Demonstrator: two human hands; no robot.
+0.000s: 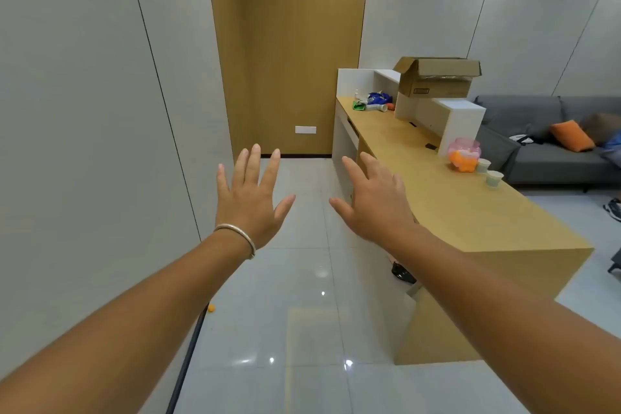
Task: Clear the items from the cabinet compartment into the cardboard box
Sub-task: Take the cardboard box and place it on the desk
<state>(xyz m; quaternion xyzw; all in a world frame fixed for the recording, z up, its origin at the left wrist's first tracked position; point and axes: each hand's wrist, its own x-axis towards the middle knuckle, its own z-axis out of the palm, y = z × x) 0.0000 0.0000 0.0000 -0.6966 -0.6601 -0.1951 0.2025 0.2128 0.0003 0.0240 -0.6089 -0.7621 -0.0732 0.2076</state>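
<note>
An open cardboard box (437,81) stands on the white raised ledge (460,109) of a long wooden desk (463,212). In the far corner of the desk lies a small pile of items (373,101): blue packets, a green packet, a white bottle and something orange. My left hand (250,198), with a bracelet at the wrist, and my right hand (369,198) are held out in front of me with fingers spread and nothing in them. Both are far short of the box and the pile.
A pink clear jar with orange contents (463,155) and two paper cups (489,171) sit on the desk's right side. A grey sofa with an orange cushion (571,136) stands beyond. White tiled floor lies ahead; a small orange ball (211,308) rests by the left wall.
</note>
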